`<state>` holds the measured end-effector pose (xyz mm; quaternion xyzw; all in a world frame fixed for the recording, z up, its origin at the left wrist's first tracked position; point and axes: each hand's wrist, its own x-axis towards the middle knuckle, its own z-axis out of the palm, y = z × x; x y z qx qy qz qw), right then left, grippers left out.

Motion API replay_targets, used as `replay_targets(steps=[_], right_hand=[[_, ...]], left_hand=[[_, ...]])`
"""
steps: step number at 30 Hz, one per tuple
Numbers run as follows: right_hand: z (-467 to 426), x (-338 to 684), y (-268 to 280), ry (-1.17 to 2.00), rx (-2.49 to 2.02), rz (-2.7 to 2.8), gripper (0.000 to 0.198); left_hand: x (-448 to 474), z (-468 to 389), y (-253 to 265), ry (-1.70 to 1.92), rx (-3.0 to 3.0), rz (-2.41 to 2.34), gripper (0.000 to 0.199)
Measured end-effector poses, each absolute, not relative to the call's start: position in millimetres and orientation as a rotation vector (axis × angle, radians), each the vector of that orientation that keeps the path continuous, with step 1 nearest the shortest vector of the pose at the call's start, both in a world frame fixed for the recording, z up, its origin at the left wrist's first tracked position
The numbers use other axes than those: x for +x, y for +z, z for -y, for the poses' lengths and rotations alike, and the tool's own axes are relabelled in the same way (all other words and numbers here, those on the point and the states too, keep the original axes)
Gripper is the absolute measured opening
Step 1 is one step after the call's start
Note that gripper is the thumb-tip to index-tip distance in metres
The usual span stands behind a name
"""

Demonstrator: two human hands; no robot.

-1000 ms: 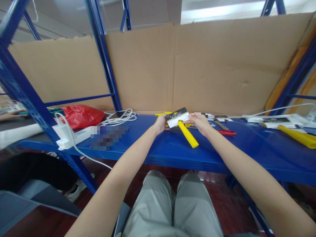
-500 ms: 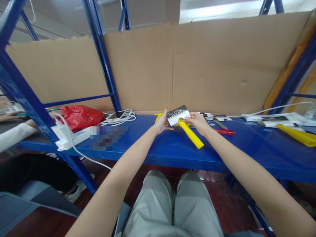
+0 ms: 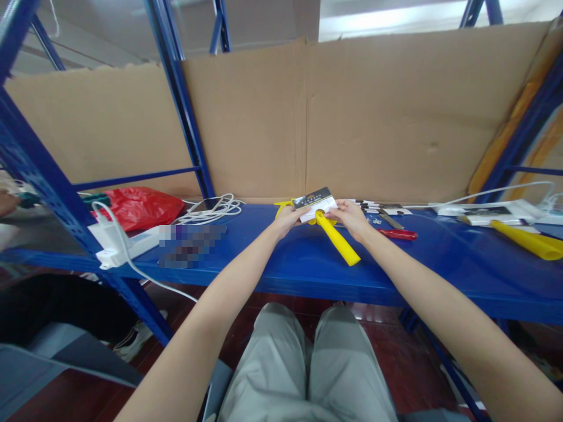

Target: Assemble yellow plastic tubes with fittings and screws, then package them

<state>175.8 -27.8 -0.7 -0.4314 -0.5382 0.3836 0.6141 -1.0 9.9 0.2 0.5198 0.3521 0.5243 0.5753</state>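
Observation:
Over the blue shelf, a black-and-white printed card or thin box (image 3: 317, 200) is held between both hands. My left hand (image 3: 288, 218) is closed on its left edge. On the right edge, the fingers of my right hand (image 3: 349, 215) are closed too. A yellow tapered strip (image 3: 338, 239) slants from under the card towards the shelf's front edge; whether it is joined to the card I cannot tell. Just behind my left hand lies another yellow piece (image 3: 284, 205), partly hidden. A red-handled tool (image 3: 398, 234) is just right of my right hand.
Printed cards (image 3: 373, 206) lie behind my right hand. At the right are a white power strip (image 3: 492, 212) and a rolled yellow piece (image 3: 528, 240). Coiled white cable (image 3: 215, 208), a red bag (image 3: 143, 208) and another power strip (image 3: 132, 243) sit left. Cardboard (image 3: 373, 117) stands behind.
My left hand's spread fingers have closed onto the card's left edge. The card has tilted slightly and shifted a little left. At far left, the other person's arm has drawn back.

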Motion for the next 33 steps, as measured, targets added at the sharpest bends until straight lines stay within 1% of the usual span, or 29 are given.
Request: replay_targets(steps=[3, 7, 10, 12, 17, 23, 27, 30, 33], right_hand=[[25, 176, -3, 0.825, -1.009, 1.279, 0.019], [23, 175, -6, 0.626, -1.093, 1.359, 0.033], [28, 173, -5, 0.573, -1.143, 1.457, 0.035], [32, 171, -5, 0.593, -1.150, 1.499, 0.036], [40, 166, -5, 0.841, -1.156, 1.643, 0.050], [41, 165, -6, 0.797, -1.199, 1.758, 0.053], [38, 167, -9, 0.802, -1.243, 1.835, 0.056], [36, 168, -12, 0.697, -1.232, 1.924, 0.055], [35, 171, -11, 0.462, -1.218, 2.027, 0.059]], left_hand=[[-1, -10, 1, 1.243, 1.227, -0.834, 0.006], [-3, -14, 4, 1.325, 1.198, -0.902, 0.010], [-5, -17, 6, 1.411, 1.141, -0.924, 0.010], [-6, -18, 7, 1.447, 1.118, -0.916, 0.012], [-7, -21, 5, 1.494, 1.114, -0.921, 0.009], [-12, -32, 1, 1.591, 1.102, -0.944, 0.009], [-18, -35, 0, 1.625, 1.137, -0.977, 0.020], [-18, -34, 0, 1.611, 1.150, -0.999, 0.029], [-16, -32, -2, 1.498, 1.197, -1.018, 0.031]])
